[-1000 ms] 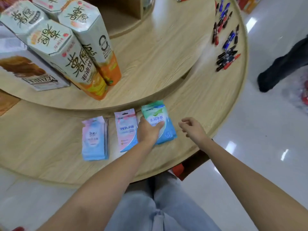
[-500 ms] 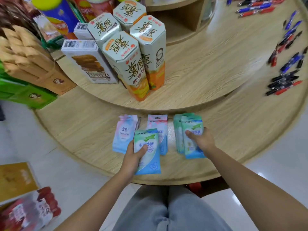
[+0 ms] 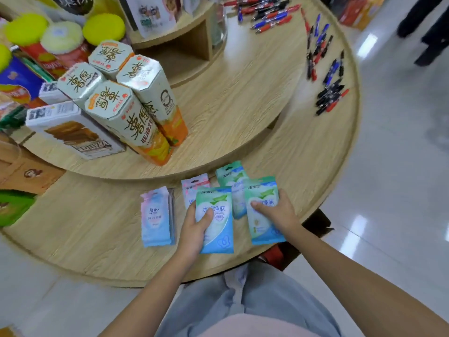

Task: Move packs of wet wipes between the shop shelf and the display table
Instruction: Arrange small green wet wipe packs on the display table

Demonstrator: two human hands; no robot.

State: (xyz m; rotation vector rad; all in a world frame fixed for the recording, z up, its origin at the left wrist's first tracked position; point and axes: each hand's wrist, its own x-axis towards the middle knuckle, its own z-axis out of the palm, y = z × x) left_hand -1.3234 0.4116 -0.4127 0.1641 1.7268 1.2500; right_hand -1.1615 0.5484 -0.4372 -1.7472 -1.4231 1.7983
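Pale wood of the round display table (image 3: 303,166) fills the view, and the wet-wipe packs sit at its six o'clock edge, nearest the person. The left hand (image 3: 194,229) grips a green-and-blue pack (image 3: 218,229) from its left side, thumb curled over the face. The right hand (image 3: 279,212) holds a matching pack (image 3: 263,233) with its thumb across the front and its fingers hidden behind. Between the two, toward twelve o'clock, a third green pack (image 3: 230,176) lies flat on the table. A pink-topped pack (image 3: 194,186) lies just beside it at nine o'clock, and a small stack of pink-and-blue packs (image 3: 156,217) sits further out the same way. On the raised tier at eleven o'clock stand tall snack cartons (image 3: 136,117), and pens (image 3: 325,76) are scattered at one o'clock. The step in hand looks like a pick-up from the table, one pack per hand. The next move would call for lifting both clear and turning to the shop shelf, which is not in view, with grips firm enough that the slick pouches do not slide.
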